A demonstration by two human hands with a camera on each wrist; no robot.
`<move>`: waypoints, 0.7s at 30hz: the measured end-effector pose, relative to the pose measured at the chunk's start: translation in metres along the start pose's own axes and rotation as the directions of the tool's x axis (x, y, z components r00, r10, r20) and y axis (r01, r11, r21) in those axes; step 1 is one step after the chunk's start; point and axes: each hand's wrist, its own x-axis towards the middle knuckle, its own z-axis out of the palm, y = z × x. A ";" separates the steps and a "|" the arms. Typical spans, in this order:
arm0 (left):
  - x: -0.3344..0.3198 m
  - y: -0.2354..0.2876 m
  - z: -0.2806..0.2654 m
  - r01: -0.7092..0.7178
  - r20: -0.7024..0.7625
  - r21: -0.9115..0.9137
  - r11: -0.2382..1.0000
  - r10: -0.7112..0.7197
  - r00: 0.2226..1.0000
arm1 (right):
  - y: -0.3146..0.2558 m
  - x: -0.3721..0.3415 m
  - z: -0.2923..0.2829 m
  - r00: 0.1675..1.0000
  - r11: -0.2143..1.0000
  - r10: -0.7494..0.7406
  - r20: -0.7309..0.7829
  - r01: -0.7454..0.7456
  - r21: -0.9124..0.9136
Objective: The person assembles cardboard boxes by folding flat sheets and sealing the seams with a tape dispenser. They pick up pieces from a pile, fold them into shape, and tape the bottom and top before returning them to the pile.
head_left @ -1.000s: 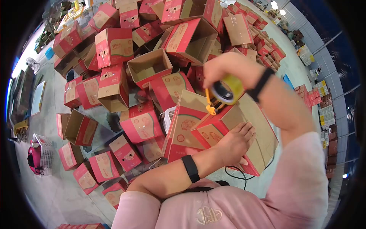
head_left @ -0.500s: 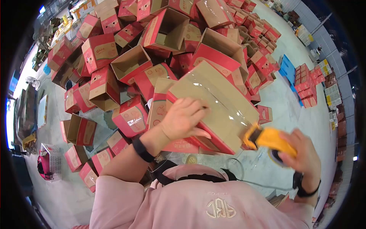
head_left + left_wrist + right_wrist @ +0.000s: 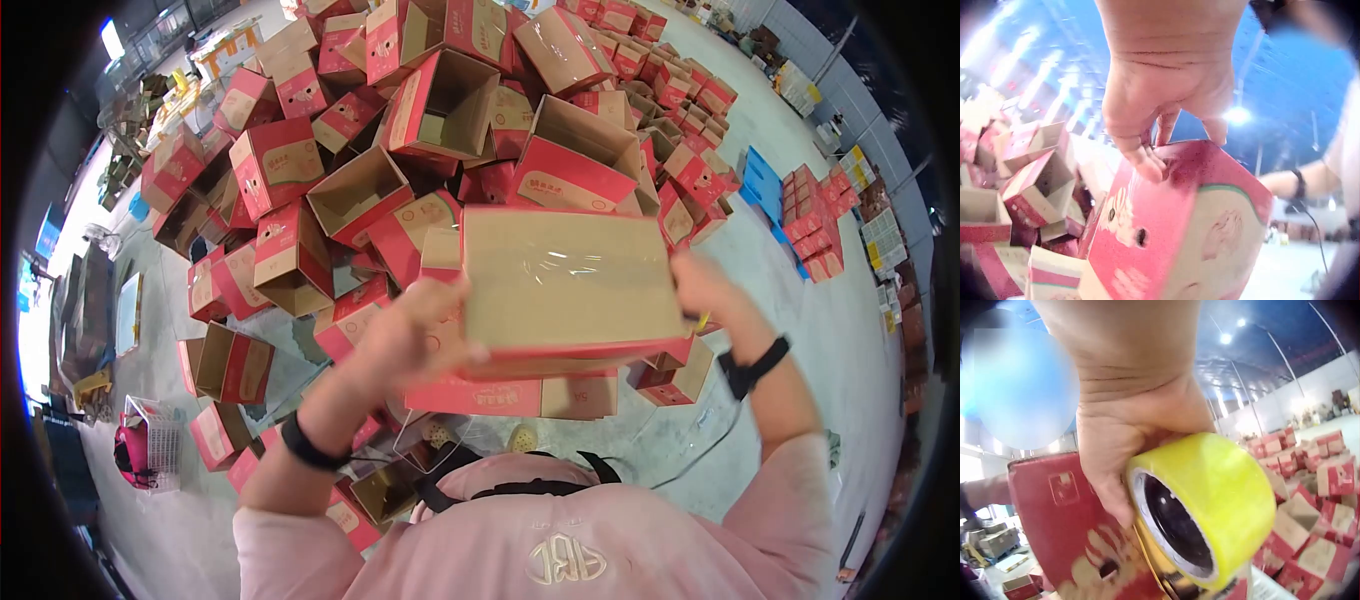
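A red and tan cardboard box [image 3: 570, 275], its taped tan face upward, is held up in front of the person's chest. At its left end the left hand [image 3: 415, 330] holds the box; in the left wrist view the fingers [image 3: 1144, 164] bend over the edge of the red end panel [image 3: 1141, 212], above its small holes. The right hand [image 3: 708, 290] is at the opposite end and grips a tape dispenser with a big yellow tape roll [image 3: 1225, 500]. In the right wrist view this dispenser lies against the box's red end.
A large heap of open red and tan boxes [image 3: 280, 165] fills the floor ahead and to the left. More boxes [image 3: 815, 220] stand stacked by a blue pallet [image 3: 765, 195] at right. Left stands a white basket [image 3: 165, 450]. A cable [image 3: 700, 450] hangs near the right wrist.
The box has turned from tilted to level before the chest. The left hand moved from its near edge to its left end; the right hand brought the dispenser in to the right end.
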 end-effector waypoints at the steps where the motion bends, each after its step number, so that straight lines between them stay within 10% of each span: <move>1: -0.001 0.024 -0.006 -0.120 0.030 0.169 0.978 0.117 0.993 | 0.012 0.025 -0.018 0.999 1.000 0.008 -0.045 -0.009 -0.024; 4: 0.015 0.034 0.029 -0.444 0.133 0.250 0.861 0.424 0.896 | 0.037 0.092 -0.089 0.869 0.952 -0.247 -0.429 0.300 0.060; 5: 0.021 0.027 0.047 -0.499 0.138 0.172 0.849 0.481 0.866 | 0.007 0.099 -0.128 0.916 0.989 -0.077 -0.395 0.120 0.084; 6: 0.025 0.024 0.060 -0.471 0.104 0.198 0.860 0.459 0.882 | -0.003 0.124 -0.152 0.883 0.946 -0.219 -0.415 0.297 0.131; 11: 0.026 0.021 0.094 -0.452 0.025 0.346 0.822 0.474 0.880 | -0.147 0.203 -0.183 0.863 0.860 -0.506 -0.001 0.505 0.075; 16: 0.021 0.019 0.095 -0.424 -0.005 0.297 0.856 0.445 0.895 | -0.264 0.205 -0.120 0.884 0.910 -0.352 0.308 0.400 -0.111; 20: 0.022 0.017 0.096 -0.426 0.028 0.300 0.853 0.439 0.898 | -0.236 0.174 -0.117 0.829 0.869 -0.341 0.443 0.458 -0.189; 21: 0.025 0.016 0.094 -0.443 0.072 0.313 0.840 0.444 0.893 | -0.200 0.156 -0.138 0.820 0.845 -0.510 0.262 0.534 -0.029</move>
